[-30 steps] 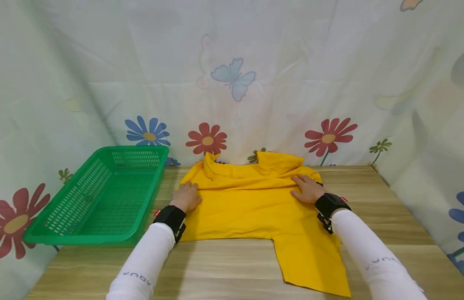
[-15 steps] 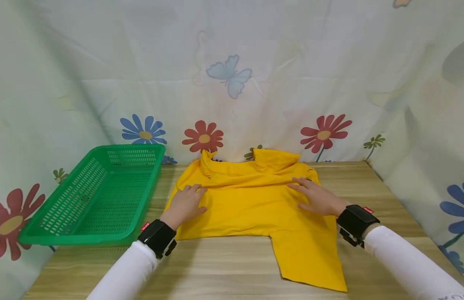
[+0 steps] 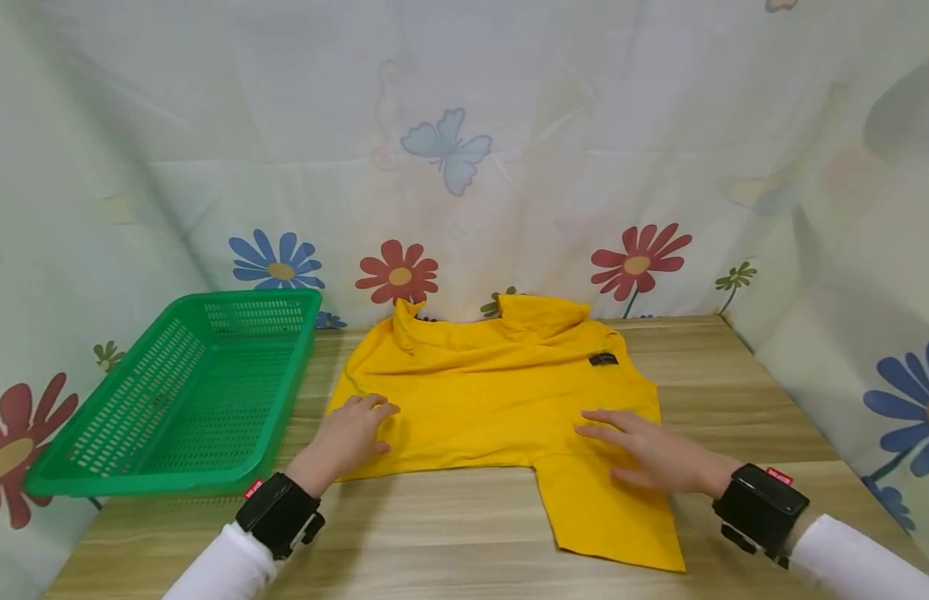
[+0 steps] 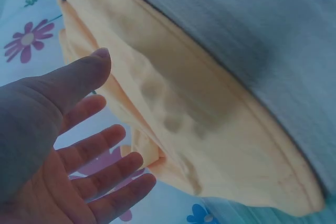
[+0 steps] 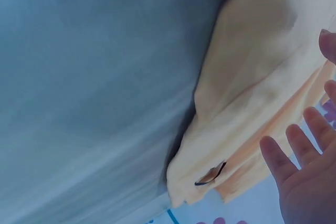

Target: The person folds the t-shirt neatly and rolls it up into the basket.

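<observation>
A yellow shirt [image 3: 479,408] lies spread on the wooden table, its collar end against the back curtain and one sleeve pointing toward me at the right. Over the shirt's left edge hovers my left hand [image 3: 347,442], fingers spread and holding nothing; the left wrist view shows a gap and its shadow on the cloth. My right hand [image 3: 659,454] hangs above the near right sleeve, fingers extended, also holding nothing. Near the shirt's right shoulder a small dark patch [image 3: 603,359] shows. In the right wrist view the hand [image 5: 310,177] stands apart from the fabric.
At the left stands a green plastic basket [image 3: 284,417] with perforated walls and nothing inside. Wooden tabletop [image 3: 434,533] shows in front of the shirt and to its right. A white curtain [image 3: 554,192] printed with flowers and a butterfly closes off the back and sides.
Both hands have lifted off the shirt and drawn back toward me, the right one also moving outward. The dark patch at the right shoulder has come into view. The shirt lies much as before.
</observation>
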A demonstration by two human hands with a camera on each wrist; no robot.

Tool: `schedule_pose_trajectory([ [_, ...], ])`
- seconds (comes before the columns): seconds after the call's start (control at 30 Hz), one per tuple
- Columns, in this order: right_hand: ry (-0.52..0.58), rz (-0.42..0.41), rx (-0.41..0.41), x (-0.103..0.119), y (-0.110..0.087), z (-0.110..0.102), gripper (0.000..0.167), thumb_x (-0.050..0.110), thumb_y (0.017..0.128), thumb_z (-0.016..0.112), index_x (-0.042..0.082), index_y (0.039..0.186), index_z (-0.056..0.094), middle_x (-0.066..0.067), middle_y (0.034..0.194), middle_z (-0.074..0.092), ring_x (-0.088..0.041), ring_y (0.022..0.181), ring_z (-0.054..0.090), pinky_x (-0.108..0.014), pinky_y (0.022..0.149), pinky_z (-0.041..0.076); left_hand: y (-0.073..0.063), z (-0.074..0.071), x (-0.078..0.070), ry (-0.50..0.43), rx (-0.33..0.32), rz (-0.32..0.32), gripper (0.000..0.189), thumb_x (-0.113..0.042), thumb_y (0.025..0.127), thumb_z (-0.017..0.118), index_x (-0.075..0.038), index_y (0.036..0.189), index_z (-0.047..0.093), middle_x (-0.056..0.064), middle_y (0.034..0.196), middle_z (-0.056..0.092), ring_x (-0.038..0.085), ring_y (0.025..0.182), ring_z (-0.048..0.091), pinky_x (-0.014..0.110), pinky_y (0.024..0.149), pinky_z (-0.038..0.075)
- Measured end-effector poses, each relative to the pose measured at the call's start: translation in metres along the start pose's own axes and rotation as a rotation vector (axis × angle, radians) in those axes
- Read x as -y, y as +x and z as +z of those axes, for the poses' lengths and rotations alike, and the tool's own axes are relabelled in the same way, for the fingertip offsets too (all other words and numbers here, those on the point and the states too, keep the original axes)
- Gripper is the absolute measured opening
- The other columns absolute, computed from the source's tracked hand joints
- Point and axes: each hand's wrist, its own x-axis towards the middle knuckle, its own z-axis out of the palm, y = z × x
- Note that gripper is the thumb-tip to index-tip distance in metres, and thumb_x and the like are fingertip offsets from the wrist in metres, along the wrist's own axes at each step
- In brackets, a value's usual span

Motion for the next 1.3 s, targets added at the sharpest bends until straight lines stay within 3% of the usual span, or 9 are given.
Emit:
schedule_pose_trajectory([
  [0.4,0.092,0.043,0.122,0.031,-0.046,0.003,0.055,0.026,0.08,0.069,0.028,0.131,0.049,-0.001,0.129,0.048,-0.017,0.109,0.05,-0.043,0.087,0.047,-0.031,0.016,0.024,-0.069,-0.053,0.023,0.038,-0.018,0.073,0.076,-0.006,0.107,0.065,0.011,0.102,0.061,0.029,0.089,0.059,0.043,0.08,0.048],
  [0.53,0.11,0.04,0.136,0.036,-0.054,0.006,0.054,0.028,0.081,0.069,0.03,0.131,0.048,0.0,0.129,0.048,-0.015,0.108,0.05,-0.041,0.086,0.048,-0.035,0.019,0.028,-0.084,-0.082,0.046,0.036,-0.015,0.072,0.077,-0.007,0.106,0.066,0.01,0.1,0.062,0.029,0.088,0.06,0.043,0.079,0.049],
  [0.73,0.15,-0.012,0.159,0.037,-0.059,0.009,0.05,0.032,0.084,0.065,0.031,0.131,0.047,-0.002,0.131,0.046,-0.016,0.11,0.05,-0.038,0.086,0.049,-0.037,0.022,0.03,-0.136,-0.06,0.057,0.037,-0.011,0.071,0.076,-0.009,0.106,0.066,0.01,0.101,0.062,0.028,0.09,0.06,0.043,0.079,0.049],
  [0.9,0.125,-0.055,0.137,0.034,-0.059,0.013,0.047,0.029,0.084,0.065,0.032,0.128,0.049,-0.001,0.128,0.048,-0.015,0.108,0.05,-0.037,0.084,0.05,-0.038,0.024,0.034,-0.158,-0.066,0.046,0.036,-0.011,0.069,0.078,-0.008,0.104,0.067,0.009,0.099,0.061,0.027,0.089,0.06,0.042,0.079,0.048],
  [1.1,0.114,-0.05,0.112,0.031,-0.056,0.015,0.047,0.022,0.081,0.069,0.033,0.123,0.052,0.003,0.121,0.05,-0.009,0.101,0.05,-0.033,0.081,0.051,-0.041,0.023,0.037,-0.134,-0.063,0.004,0.036,-0.012,0.069,0.078,-0.009,0.104,0.068,0.008,0.097,0.06,0.027,0.086,0.06,0.042,0.076,0.049],
  [1.3,0.111,-0.09,0.035,0.029,-0.05,0.017,0.046,0.01,0.074,0.073,0.032,0.112,0.057,0.01,0.107,0.049,-0.003,0.09,0.046,-0.024,0.073,0.049,-0.039,0.023,0.038,-0.118,-0.089,0.01,0.03,-0.008,0.067,0.078,-0.011,0.096,0.068,0.004,0.083,0.055,0.019,0.071,0.054,0.035,0.063,0.046],
])
